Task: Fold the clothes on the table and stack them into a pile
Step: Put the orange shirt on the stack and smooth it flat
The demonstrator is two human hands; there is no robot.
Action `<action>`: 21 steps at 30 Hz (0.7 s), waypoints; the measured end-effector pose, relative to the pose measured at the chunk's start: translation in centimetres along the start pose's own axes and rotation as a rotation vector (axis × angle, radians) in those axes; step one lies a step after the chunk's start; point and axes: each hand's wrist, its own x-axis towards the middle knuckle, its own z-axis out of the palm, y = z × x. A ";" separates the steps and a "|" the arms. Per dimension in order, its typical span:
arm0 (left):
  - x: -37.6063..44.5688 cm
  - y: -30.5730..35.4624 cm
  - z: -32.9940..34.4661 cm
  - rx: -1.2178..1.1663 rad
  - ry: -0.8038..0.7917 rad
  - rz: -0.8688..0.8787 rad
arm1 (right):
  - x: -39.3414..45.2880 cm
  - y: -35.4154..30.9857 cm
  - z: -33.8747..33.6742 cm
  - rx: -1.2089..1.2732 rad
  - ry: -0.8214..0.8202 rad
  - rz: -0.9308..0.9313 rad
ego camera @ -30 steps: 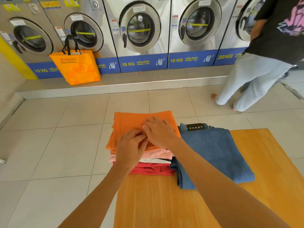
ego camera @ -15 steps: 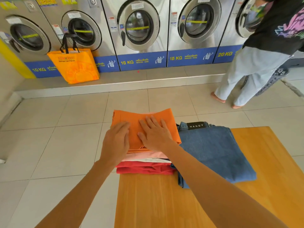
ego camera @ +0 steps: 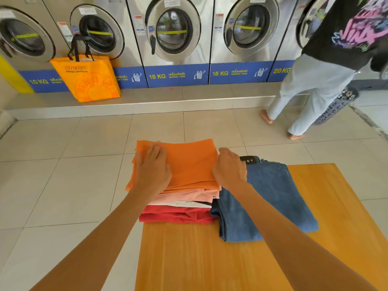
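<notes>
A pile of folded clothes sits at the far left corner of the wooden table [ego camera: 210, 259]. A folded orange garment [ego camera: 189, 162] tops it, over a pink one [ego camera: 189, 195], a white one [ego camera: 189, 204] and a red one [ego camera: 178, 215]. My left hand [ego camera: 154, 166] lies flat, fingers apart, on the orange garment's left part. My right hand [ego camera: 230, 168] rests with curled fingers against the pile's right edge. Folded blue jeans [ego camera: 273, 196] with a black label lie on the table right beside the pile.
A row of washing machines [ego camera: 172, 34] stands on a raised step across the tiled floor. An orange bag [ego camera: 88, 78] leans against them at the left. A person [ego camera: 327, 66] in light trousers stands at the right machine with a patterned basket [ego camera: 336, 106].
My hands, close together at the middle of the orange garment, have slid apart: the left to its left part, the right to its right edge. The person at the right stepped further right.
</notes>
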 end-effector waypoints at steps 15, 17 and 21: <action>0.6 -2.3 2.7 -0.163 -0.147 -0.178 | -4.0 0.6 2.6 0.430 -0.013 0.262; 0.4 -2.6 2.9 -0.172 -0.153 -0.199 | -3.1 0.1 2.0 0.272 0.089 0.174; -0.2 -1.3 3.5 -0.123 -0.077 -0.192 | -1.4 -3.9 1.5 0.060 0.261 -0.155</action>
